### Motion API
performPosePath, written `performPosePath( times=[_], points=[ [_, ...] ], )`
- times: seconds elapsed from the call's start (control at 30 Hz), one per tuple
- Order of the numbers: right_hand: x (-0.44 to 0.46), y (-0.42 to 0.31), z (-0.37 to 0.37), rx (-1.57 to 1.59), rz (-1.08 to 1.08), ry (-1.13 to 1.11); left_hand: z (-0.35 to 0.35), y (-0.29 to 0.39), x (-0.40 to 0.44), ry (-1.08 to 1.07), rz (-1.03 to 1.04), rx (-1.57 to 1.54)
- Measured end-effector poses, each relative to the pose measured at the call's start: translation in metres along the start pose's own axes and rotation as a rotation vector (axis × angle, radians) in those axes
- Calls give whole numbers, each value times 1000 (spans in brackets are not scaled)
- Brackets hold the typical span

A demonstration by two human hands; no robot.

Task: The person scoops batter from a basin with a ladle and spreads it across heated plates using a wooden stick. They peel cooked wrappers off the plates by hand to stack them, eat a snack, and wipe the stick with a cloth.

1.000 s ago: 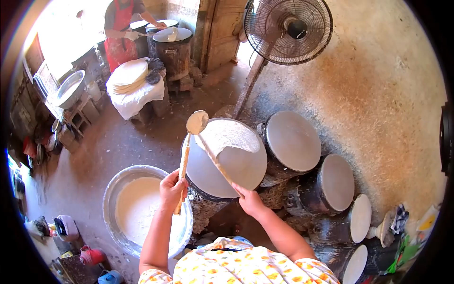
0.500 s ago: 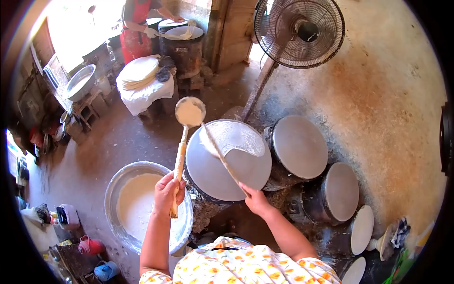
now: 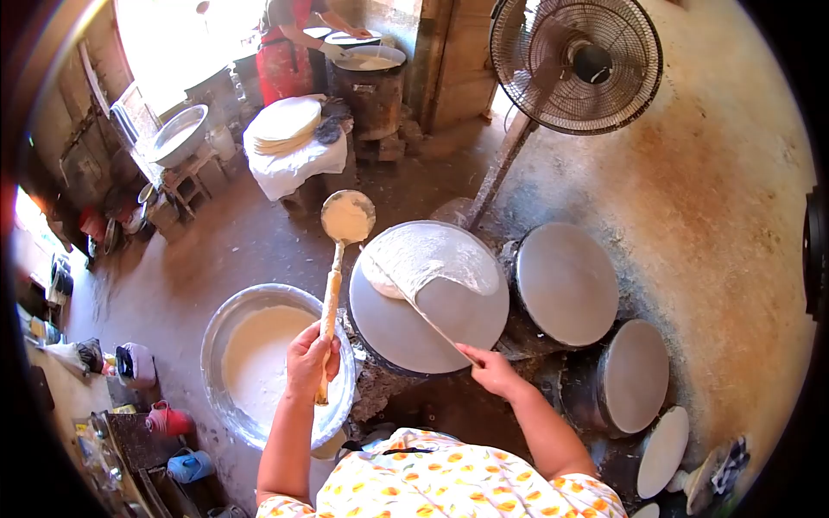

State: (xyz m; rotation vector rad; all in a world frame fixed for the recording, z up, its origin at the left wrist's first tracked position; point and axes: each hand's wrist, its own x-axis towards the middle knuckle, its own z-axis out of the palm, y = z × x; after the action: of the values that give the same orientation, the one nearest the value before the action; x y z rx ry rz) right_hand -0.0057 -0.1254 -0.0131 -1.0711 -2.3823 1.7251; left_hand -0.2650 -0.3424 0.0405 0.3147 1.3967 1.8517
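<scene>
My left hand [image 3: 309, 358] is closed round the wooden handle of a ladle [image 3: 348, 216], whose round bowl holds pale batter above the floor. In my right hand [image 3: 490, 371] is a thin stick [image 3: 436, 326], slanting up and left over a round griddle [image 3: 389, 332]. The stick lies across white batter [image 3: 449, 250], which covers the griddle's upper part in a curved band; the lower part is bare grey. Below and left of the griddle, beside my left hand, stands a metal basin [image 3: 216, 358] of pale batter [image 3: 259, 358].
More round griddles [image 3: 567, 283] on dark drums curve down the right. A standing fan [image 3: 577, 65] rises behind. At the back left, a stack of flat rounds [image 3: 287, 121] lies on a white cloth [image 3: 298, 168], and a person in a red apron [image 3: 283, 69] works at other drums.
My right hand and the stick have moved right and down, and the batter on the griddle has spread slightly. The ladle's bowl has turned upward since the earliest frame. The view has shifted left.
</scene>
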Motion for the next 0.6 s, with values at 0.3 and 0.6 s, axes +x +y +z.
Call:
performPosePath(
  times=[0.3,0.6],
  points=[
    [13,1,-21,-16,-61,-12,18,-5,-10,50,25,-56],
    [63,8,-49,115,-130,-2,29,-13,-18,102,48,3]
  ],
)
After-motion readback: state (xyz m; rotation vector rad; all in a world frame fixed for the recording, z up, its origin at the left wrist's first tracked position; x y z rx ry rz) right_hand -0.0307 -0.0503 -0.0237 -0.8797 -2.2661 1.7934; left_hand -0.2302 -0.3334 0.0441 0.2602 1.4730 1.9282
